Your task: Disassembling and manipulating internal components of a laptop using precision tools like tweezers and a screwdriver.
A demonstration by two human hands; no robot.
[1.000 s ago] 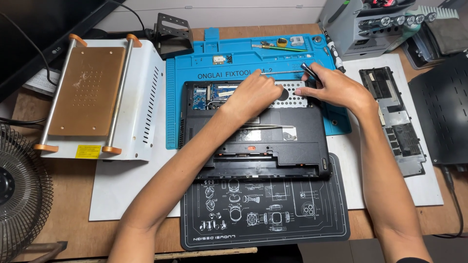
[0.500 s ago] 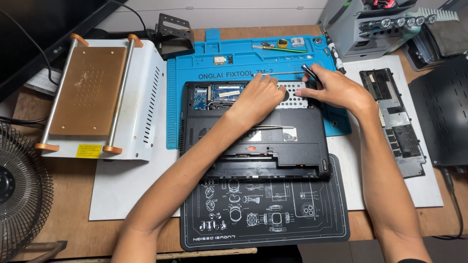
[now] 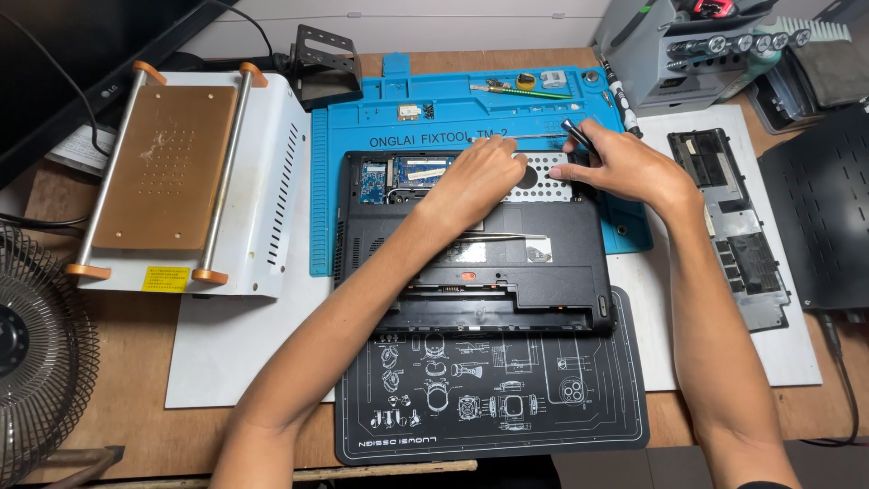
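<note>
A black laptop (image 3: 471,272) lies bottom-up with its cover off, partly on a blue work mat (image 3: 453,113). My left hand (image 3: 484,177) rests on the perforated metal plate (image 3: 543,186) in the open bay at the laptop's far edge, fingers curled onto it. My right hand (image 3: 625,163) grips a small dark screwdriver (image 3: 575,134), its tip pointing down at the plate's far right corner. A circuit board (image 3: 398,174) shows to the left of my left hand. Thin tweezers (image 3: 511,237) lie on the laptop's middle.
A white machine with a copper plate (image 3: 181,172) stands at the left, a wire fan (image 3: 36,344) below it. A black printed mat (image 3: 493,398) lies near me. Removed black covers (image 3: 733,217) and a black panel (image 3: 824,208) lie at the right. A grey tool holder (image 3: 688,45) stands far right.
Both hands stay at the laptop's far edge; only small shifts of the fingers and the screwdriver show.
</note>
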